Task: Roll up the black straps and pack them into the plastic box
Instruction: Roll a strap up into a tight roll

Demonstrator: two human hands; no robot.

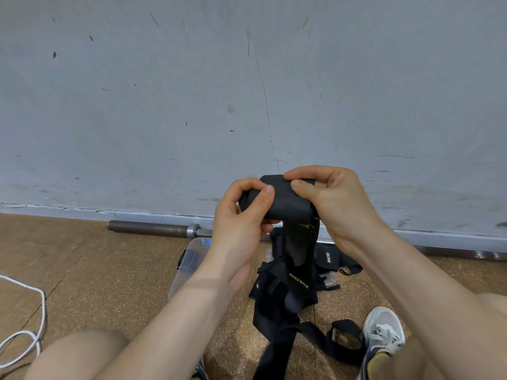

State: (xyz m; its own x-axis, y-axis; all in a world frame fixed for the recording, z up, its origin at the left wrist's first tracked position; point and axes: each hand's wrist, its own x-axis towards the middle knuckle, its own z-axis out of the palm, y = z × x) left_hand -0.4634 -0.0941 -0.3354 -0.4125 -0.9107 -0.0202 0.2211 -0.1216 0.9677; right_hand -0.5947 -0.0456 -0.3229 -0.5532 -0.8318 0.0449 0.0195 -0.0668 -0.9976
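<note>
I hold a partly rolled black strap (288, 201) up in front of me. My left hand (241, 215) grips the roll's left end, thumb on top. My right hand (329, 196) grips its right end, thumb pressed on the roll. The strap's loose tail, printed with yellow-green letters, hangs down from the roll to a heap of more black straps (277, 300) on the floor. A clear plastic box (189, 259) sits on the floor behind my left forearm, which hides most of it.
A metal barbell bar (153, 228) lies along the foot of the grey wall. A white cord (33, 319) curls at the lower left. My knees and a grey sneaker (382, 333) frame the brown speckled floor.
</note>
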